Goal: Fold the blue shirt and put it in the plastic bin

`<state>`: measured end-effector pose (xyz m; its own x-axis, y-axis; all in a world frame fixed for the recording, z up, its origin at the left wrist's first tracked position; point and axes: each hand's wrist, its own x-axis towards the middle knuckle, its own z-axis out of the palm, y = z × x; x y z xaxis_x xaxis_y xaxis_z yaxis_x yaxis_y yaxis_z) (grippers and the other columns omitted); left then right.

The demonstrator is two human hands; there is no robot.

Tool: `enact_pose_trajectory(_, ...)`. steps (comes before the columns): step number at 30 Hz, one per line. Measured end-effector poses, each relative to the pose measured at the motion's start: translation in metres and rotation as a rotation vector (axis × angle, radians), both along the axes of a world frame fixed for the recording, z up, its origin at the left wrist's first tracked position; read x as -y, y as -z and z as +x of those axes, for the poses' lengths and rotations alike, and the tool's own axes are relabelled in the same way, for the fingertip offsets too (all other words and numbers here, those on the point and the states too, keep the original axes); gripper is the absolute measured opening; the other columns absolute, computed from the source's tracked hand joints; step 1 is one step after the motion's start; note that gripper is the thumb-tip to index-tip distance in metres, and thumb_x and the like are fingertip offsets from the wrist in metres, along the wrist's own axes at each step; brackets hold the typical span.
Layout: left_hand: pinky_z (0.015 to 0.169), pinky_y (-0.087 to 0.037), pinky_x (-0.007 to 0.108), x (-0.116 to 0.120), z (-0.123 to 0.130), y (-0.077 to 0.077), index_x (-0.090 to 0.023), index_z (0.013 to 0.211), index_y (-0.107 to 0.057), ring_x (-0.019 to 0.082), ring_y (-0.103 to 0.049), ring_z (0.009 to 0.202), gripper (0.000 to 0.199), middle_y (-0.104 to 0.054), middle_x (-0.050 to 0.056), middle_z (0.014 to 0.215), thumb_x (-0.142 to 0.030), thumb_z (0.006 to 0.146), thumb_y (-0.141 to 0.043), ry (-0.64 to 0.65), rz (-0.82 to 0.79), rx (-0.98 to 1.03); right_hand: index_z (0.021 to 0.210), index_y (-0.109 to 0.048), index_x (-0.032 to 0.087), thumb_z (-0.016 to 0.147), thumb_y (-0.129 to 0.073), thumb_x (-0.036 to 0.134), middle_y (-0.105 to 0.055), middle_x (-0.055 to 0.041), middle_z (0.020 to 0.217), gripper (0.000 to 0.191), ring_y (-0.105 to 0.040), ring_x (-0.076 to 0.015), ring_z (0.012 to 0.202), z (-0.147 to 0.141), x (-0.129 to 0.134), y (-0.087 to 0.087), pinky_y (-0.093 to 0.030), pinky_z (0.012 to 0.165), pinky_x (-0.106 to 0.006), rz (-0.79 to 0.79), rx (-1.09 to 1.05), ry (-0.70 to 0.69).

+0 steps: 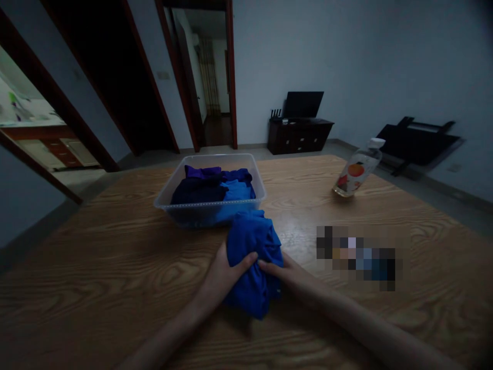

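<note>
A bundled blue garment (254,241), folded into a thick wad, is held between my two hands just above the wooden table (154,298). My left hand (231,264) grips its left side, the thumb pressed on the front. From the right, my right hand (283,267) closes round it too, and its thumb points at the other one. The fingers behind the cloth are hidden. Beyond the garment stands a clear plastic bin (211,205) with dark navy clothes (198,190), a purple piece (202,172) and a lighter blue piece (236,190) inside. The garment overlaps the bin's near right corner in view.
A clear bottle (358,169) with a white cap and fruit label stands on the table's right side. Nearer lies a blurred-out, pixelated object (358,257). Across the room are a dark cabinet (300,136) with a screen and an open doorway (213,77).
</note>
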<state>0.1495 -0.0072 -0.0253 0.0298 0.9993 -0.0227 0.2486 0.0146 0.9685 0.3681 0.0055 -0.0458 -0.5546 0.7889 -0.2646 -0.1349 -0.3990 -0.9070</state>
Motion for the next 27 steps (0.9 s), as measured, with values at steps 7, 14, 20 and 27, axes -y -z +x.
enact_pose_trajectory(7, 0.113, -0.057, 0.056, 0.001, -0.025, 0.016, -0.015, 0.133, -0.065, 0.039, -0.074, 0.126, 0.07, -0.077, 0.018, 0.135, -0.064, 0.084, -0.079, -0.02, 0.004, -0.063, 0.151, -0.058, 0.026, 0.09, -0.086, 0.054, -0.068, -0.0085, 0.152, 0.073, -0.064, -0.0314, 0.141, -0.007, 0.004, -0.002, -0.047, 0.123, -0.052, 0.242, 0.052, -0.034)
enact_pose_trajectory(14, 0.11, -0.06, 0.052, -0.002, -0.03, 0.025, -0.016, 0.132, -0.067, 0.038, -0.075, 0.125, 0.072, -0.079, 0.016, 0.133, -0.068, 0.083, -0.079, -0.071, -0.028, -0.09, 0.149, -0.053, 0.022, 0.099, -0.078, 0.047, -0.067, -0.0107, 0.147, 0.062, -0.064, -0.0284, 0.136, -0.005, 0.004, -0.002, -0.049, 0.118, -0.046, 0.542, 0.183, 0.027)
enact_pose_trajectory(20, 0.109, -0.06, 0.05, 0.006, -0.034, 0.033, -0.016, 0.129, -0.07, 0.038, -0.074, 0.125, 0.066, -0.078, 0.016, 0.134, -0.069, 0.089, -0.073, -0.005, -0.095, -0.102, 0.154, -0.045, 0.025, 0.092, -0.086, 0.049, -0.067, -0.0098, 0.146, 0.079, -0.067, -0.0277, 0.13, 0.005, 0.002, -0.001, -0.054, 0.109, -0.042, 0.631, 0.261, 0.053)
enact_pose_trajectory(27, 0.109, -0.06, 0.05, 0.014, -0.027, 0.03, -0.02, 0.131, -0.071, 0.037, -0.075, 0.124, 0.061, -0.079, 0.013, 0.133, -0.065, 0.09, -0.074, 0.047, -0.026, -0.219, 0.127, -0.06, 0.024, 0.097, -0.077, 0.041, -0.076, -0.0033, 0.113, 0.039, -0.071, -0.0238, 0.1, 0.009, 0.004, -0.003, -0.053, 0.086, -0.033, 0.697, 0.473, 0.09)
